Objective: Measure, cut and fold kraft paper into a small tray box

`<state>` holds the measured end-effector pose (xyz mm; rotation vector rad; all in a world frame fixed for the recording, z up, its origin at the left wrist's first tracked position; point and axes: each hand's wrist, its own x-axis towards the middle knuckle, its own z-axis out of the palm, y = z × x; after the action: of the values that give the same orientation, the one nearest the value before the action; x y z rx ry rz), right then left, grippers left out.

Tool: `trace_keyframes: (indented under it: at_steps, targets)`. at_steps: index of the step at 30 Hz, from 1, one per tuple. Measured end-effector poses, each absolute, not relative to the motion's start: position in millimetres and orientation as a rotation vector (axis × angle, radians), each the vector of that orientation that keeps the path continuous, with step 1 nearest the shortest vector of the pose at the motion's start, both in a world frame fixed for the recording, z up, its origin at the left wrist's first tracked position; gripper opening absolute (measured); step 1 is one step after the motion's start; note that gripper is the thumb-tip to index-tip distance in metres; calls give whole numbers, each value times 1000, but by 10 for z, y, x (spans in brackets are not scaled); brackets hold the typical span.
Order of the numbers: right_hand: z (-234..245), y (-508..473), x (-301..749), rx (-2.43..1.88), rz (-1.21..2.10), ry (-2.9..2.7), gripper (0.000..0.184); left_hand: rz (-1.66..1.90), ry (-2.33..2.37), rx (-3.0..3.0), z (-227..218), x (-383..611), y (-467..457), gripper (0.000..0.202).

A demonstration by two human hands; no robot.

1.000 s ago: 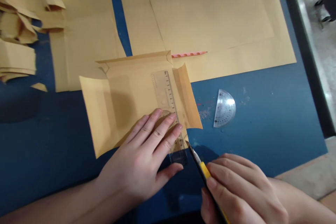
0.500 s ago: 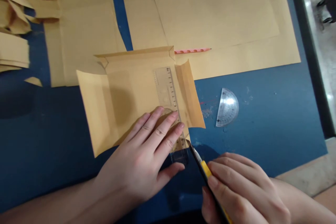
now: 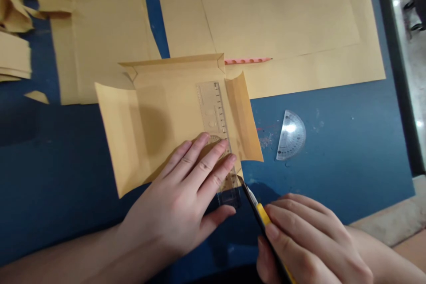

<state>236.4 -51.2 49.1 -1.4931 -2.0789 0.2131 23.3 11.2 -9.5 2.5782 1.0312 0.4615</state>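
A clear plastic ruler [image 3: 210, 103] lies lengthwise on a piece of tan kraft paper [image 3: 173, 111] whose side and top edges are folded up. My left hand [image 3: 186, 191] rests flat with spread fingers across the lower half of the ruler, pressing it to the paper. Gripped in my right hand [image 3: 309, 235] is a yellow and black utility knife [image 3: 262, 214]. The tip of its blade touches the paper's lower right corner, right beside the ruler's edge.
A pink pencil [image 3: 248, 61] lies above the paper, on a large tan sheet [image 3: 282, 17]. To the right, a clear protractor [image 3: 291, 135] sits on the blue table surface [image 3: 349, 151]. Paper scraps [image 3: 15, 55] and another tan sheet [image 3: 103, 35] are at the upper left.
The view has shifted slightly. Both hands, the ruler and the knife stay in nearly the same place relative to the paper.
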Motion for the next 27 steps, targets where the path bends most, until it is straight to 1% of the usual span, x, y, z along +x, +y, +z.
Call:
trace_keyframes:
  at_steps: [7,9,10,12,14,17,19,21,23,25,27]
  targets:
    - [467,-525,2364,-1521,215,-2045,20,446,1022,2568,-87,218,121,63]
    - [434,-467,2414,-1416,166,-2085,19,443,1016,2572,-86,216,120,64]
    - [411,-427,2450,-1294,124,-2131,19,445,1013,2573,-87,216,120,64]
    - [363,-346,2529,-1133,76,-2191,24,447,1010,2573,-87,216,121,64]
    - [332,-293,2586,-1110,66,-2206,26,446,1011,2571,-87,217,124,64]
    - [343,-319,2573,-1040,81,-2249,21,442,1010,2569,-85,217,131,63]
    - [380,-396,2504,-1117,115,-2220,16,442,1009,2571,-86,216,133,63]
    - [414,-476,2439,-1424,198,-2097,17,445,1009,2574,-85,216,132,63]
    - [419,-506,2432,-1510,211,-2063,19,447,1011,2578,-79,216,128,63]
    - [392,-466,2493,-1291,125,-2177,19,437,1017,2585,-70,219,123,63]
    - [351,-385,2578,-1055,70,-2296,24,419,1025,2593,-58,221,122,63]
